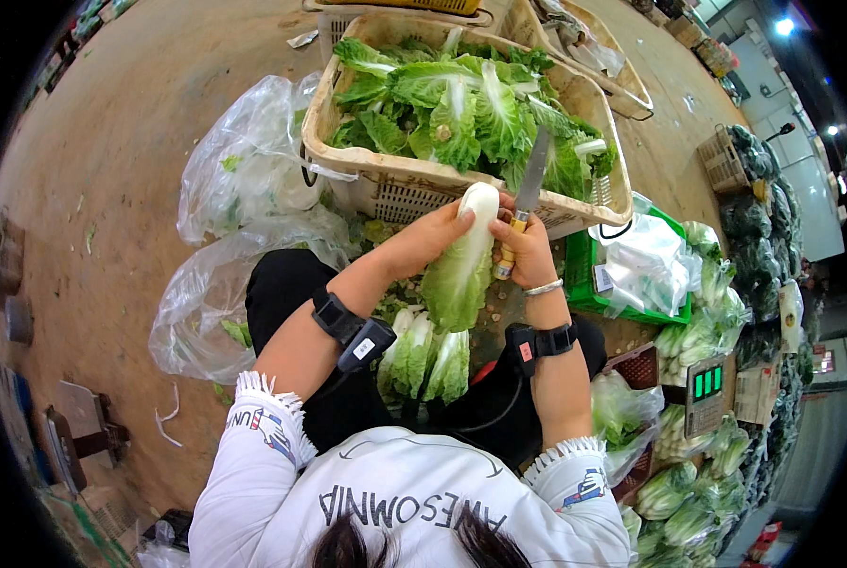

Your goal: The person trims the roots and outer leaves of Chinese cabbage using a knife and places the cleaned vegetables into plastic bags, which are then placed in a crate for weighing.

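Brown floor [111, 237] spreads wide around us, with clear plastic bags [244, 166] lying left of the hands. I see the left hand [425, 239] holding a long cabbage [459, 275] by its white end, the green end toward the person [400, 478], while the right hand [531, 251], just beside it, grips a knife [534, 175] by its yellow handle, blade pointing away. Just past both hands sits a big pale crate [395, 192] full of green leaves [461, 104], and more cabbages [423, 355] are between the knees [286, 284].
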